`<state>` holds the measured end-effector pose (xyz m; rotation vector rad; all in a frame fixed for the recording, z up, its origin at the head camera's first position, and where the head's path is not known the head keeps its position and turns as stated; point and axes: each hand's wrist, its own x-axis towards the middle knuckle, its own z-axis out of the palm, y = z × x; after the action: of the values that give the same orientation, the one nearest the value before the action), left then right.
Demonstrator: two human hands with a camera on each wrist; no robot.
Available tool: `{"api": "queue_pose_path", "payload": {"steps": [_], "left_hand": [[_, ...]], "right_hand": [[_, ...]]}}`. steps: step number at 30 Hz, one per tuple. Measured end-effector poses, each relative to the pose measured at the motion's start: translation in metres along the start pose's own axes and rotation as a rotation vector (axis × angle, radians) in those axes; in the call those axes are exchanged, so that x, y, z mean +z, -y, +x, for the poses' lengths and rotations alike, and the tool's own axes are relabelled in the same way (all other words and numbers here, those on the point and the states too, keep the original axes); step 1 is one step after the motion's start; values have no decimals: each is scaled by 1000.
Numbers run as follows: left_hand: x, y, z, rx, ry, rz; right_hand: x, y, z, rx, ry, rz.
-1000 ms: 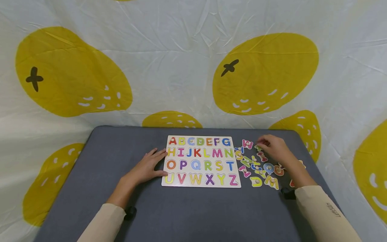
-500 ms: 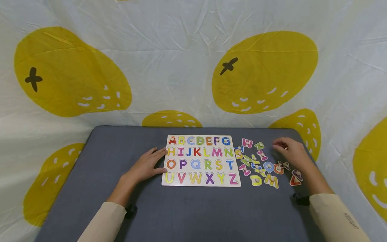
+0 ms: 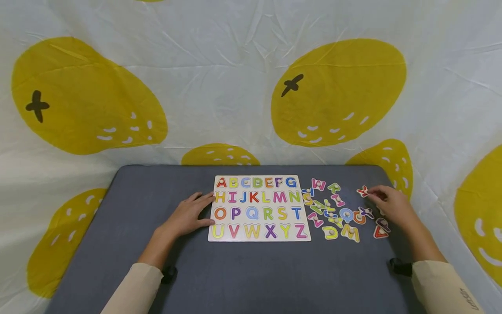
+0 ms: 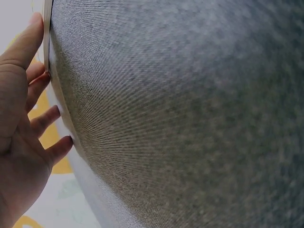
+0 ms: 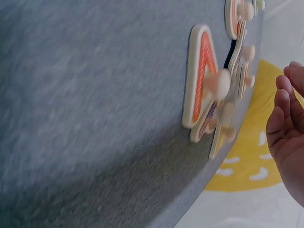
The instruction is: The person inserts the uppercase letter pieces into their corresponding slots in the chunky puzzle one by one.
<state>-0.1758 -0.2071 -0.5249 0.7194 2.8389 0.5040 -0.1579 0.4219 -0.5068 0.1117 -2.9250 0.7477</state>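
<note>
A white alphabet puzzle board (image 3: 259,241) lies flat on the table, its letter places in rows and small knobs on most of the top-row letters. My left hand (image 3: 189,216) rests against the board's left edge, thumb and fingers spread, fingertips on the rim. In the left wrist view that hand (image 4: 21,123) touches the board's thin edge. Right of the board, my right hand (image 3: 394,205) pinches a red letter piece (image 3: 362,192), which looks like a K. The right wrist view catches the fingers (image 5: 280,118) of this hand, but the held piece is out of sight there.
Several knobbed letter pieces lie scattered between board and right hand, among them a blue Q (image 3: 346,215), a yellow U (image 3: 330,233) and a pink M (image 3: 318,184). A red triangular piece (image 3: 380,232) lies near my right wrist. The grey table (image 3: 259,279) ends at a fruit-print curtain (image 3: 219,100).
My right hand has moved rightward from the green letter piece, and the red letter piece now shows at its fingertips. The left hand has stayed at the board's edge.
</note>
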Motion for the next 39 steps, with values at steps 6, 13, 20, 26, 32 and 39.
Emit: {"api": "queue_pose_path", "payload": {"steps": [6,13,20,26,32,39], "left_hand": [[1,1,0,3,-19,8],[3,3,1,-11,-16,17],[2,1,2,-15,-16,11],[2,0,1,-11,-23,-11],[3,1,-2,-15,-28,-6],[2,0,-1,-16,-17,-23]], "right_hand": [[-8,-11,-7,3,-29,-10],[-14,-23,-16,48,-33,-46],[-14,-38,-23,59,22,-63],[-10,-42,-28,102,27,-85],[-2,-41,-29,184,56,-100],[-2,-38,-26,222,70,-104]]}}
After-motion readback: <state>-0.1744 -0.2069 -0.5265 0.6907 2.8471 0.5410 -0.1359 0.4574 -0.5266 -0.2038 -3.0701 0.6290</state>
